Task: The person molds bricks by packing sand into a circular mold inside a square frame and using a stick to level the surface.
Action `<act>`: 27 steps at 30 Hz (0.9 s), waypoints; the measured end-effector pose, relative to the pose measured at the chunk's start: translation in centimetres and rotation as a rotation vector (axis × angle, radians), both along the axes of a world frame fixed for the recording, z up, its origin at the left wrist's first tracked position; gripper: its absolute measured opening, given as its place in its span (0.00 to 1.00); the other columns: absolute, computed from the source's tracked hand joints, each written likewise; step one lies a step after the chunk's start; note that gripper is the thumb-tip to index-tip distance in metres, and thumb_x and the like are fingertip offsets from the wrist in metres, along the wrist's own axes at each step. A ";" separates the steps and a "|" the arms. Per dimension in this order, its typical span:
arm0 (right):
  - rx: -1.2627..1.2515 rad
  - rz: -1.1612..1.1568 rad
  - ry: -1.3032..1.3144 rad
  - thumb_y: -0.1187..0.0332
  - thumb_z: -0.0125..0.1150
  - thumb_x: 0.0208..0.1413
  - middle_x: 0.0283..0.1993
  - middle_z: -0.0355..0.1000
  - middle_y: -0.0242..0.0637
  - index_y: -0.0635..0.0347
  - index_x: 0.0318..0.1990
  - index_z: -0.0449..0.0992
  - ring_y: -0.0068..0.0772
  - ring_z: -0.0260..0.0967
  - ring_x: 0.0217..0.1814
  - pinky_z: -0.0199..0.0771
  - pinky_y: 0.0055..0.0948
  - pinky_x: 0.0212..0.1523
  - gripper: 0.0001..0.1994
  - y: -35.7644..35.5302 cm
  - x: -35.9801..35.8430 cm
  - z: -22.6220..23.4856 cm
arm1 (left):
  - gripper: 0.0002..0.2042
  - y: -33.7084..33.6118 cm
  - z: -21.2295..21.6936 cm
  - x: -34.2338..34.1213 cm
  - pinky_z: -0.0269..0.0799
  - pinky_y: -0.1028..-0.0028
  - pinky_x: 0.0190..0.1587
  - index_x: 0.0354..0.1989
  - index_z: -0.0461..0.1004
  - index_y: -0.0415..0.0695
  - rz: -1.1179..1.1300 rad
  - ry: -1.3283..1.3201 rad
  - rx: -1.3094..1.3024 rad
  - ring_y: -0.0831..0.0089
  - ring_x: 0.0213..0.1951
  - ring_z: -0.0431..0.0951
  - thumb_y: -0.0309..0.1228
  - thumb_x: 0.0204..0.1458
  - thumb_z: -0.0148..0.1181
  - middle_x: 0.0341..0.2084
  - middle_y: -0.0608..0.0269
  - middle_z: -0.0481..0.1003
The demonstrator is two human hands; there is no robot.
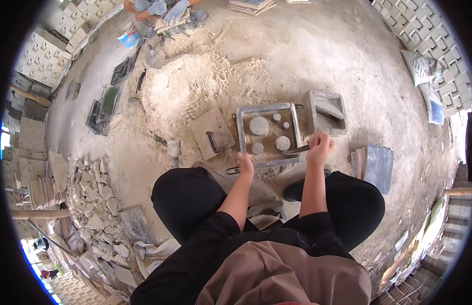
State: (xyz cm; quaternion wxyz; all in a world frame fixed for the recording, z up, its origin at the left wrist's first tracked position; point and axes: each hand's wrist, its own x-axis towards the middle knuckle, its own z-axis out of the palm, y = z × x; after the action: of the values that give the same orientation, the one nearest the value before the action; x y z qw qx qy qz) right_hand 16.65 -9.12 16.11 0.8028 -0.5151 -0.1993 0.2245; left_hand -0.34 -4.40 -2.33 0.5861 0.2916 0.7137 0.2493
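Note:
On the floor before me lies a rectangular metal moulding frame (pixel 267 108) packed with brown sand. Set in the sand are round grey discs, the largest one (pixel 259 126) at the far left and another disc (pixel 282 143) at the near right. My left hand (pixel 245 165) is closed at the frame's near left corner, beside a wire loop handle (pixel 233 171). In a fist, my right hand (pixel 320 147) grips a dark flat-bladed tool (pixel 297 151), held over the frame's near right corner. The handle is hidden in my fingers.
A second grey frame (pixel 341 109) with a bar inside stands to the right. Left lies a square board (pixel 205 124) with a handle. Beyond are a sand heap (pixel 180 81) and a gloved co-worker (pixel 176 12). Leaning boards (pixel 378 168) stand at right, rubble (pixel 96 198) at left.

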 end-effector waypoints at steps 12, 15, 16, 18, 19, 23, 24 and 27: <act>0.094 -0.127 0.099 0.66 0.42 0.54 0.09 0.48 0.26 0.53 0.09 0.50 0.17 0.42 0.11 0.51 0.22 0.16 0.21 -1.1 0.9 1.4 | 0.32 -0.7 0.3 -0.2 0.42 0.57 0.55 0.57 0.52 0.44 -0.034 -0.064 0.003 0.47 0.53 0.54 0.39 0.38 0.46 0.52 0.42 0.55; 0.128 -0.309 0.155 0.61 0.44 0.56 0.09 0.48 0.25 0.52 0.10 0.50 0.16 0.41 0.11 0.52 0.22 0.17 0.22 -1.1 1.6 5.0 | 0.33 -0.9 1.1 0.2 0.42 0.58 0.56 0.57 0.51 0.44 -0.043 -0.184 -0.030 0.47 0.54 0.53 0.40 0.38 0.46 0.53 0.42 0.54; 0.120 -0.321 0.146 0.61 0.44 0.56 0.09 0.48 0.24 0.52 0.11 0.51 0.16 0.42 0.12 0.51 0.21 0.17 0.22 -1.1 1.7 4.8 | 0.33 -0.9 0.6 0.2 0.42 0.58 0.56 0.57 0.51 0.44 -0.054 -0.129 -0.033 0.47 0.54 0.53 0.40 0.38 0.46 0.53 0.42 0.53; 0.118 -0.341 0.132 0.61 0.46 0.56 0.10 0.49 0.24 0.53 0.11 0.52 0.16 0.43 0.13 0.51 0.21 0.17 0.22 -0.8 1.5 4.6 | 0.34 -0.5 0.3 0.2 0.42 0.58 0.56 0.57 0.50 0.43 -0.083 -0.053 -0.038 0.47 0.54 0.53 0.41 0.38 0.46 0.53 0.42 0.53; 0.097 -0.367 0.112 0.61 0.47 0.55 0.10 0.49 0.24 0.53 0.12 0.53 0.16 0.44 0.13 0.50 0.20 0.17 0.21 -0.7 1.5 4.6 | 0.34 -0.4 0.1 0.3 0.42 0.59 0.56 0.58 0.50 0.43 -0.102 -0.031 -0.046 0.47 0.54 0.53 0.41 0.38 0.46 0.53 0.42 0.53; 0.053 -0.456 0.070 0.61 0.50 0.54 0.11 0.50 0.24 0.53 0.13 0.55 0.16 0.45 0.13 0.49 0.17 0.17 0.19 -0.4 1.5 5.5 | 0.35 -0.2 -0.6 -0.3 0.41 0.58 0.56 0.58 0.48 0.42 -0.124 -0.059 -0.028 0.46 0.55 0.52 0.40 0.38 0.46 0.54 0.41 0.52; 0.053 -0.477 0.064 0.62 0.50 0.54 0.11 0.50 0.24 0.53 0.14 0.56 0.16 0.46 0.13 0.48 0.17 0.17 0.19 -0.5 1.6 5.4 | 0.35 -0.3 -0.6 -0.4 0.41 0.58 0.56 0.59 0.48 0.42 -0.121 -0.056 -0.031 0.46 0.55 0.51 0.40 0.39 0.46 0.54 0.42 0.51; 0.013 -0.555 0.097 0.61 0.51 0.53 0.11 0.50 0.23 0.54 0.14 0.56 0.15 0.46 0.13 0.47 0.17 0.16 0.19 -0.6 2.2 3.9 | 0.35 -0.5 0.1 -0.2 0.41 0.58 0.56 0.59 0.46 0.42 -0.105 -0.049 -0.049 0.46 0.56 0.49 0.39 0.40 0.46 0.55 0.42 0.49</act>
State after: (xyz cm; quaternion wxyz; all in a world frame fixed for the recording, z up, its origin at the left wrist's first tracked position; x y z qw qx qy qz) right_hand 18.89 -9.68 19.96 0.8455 -0.5334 -0.0133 0.0192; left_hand -0.50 -4.89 -2.21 0.6228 0.3078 0.6886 0.2077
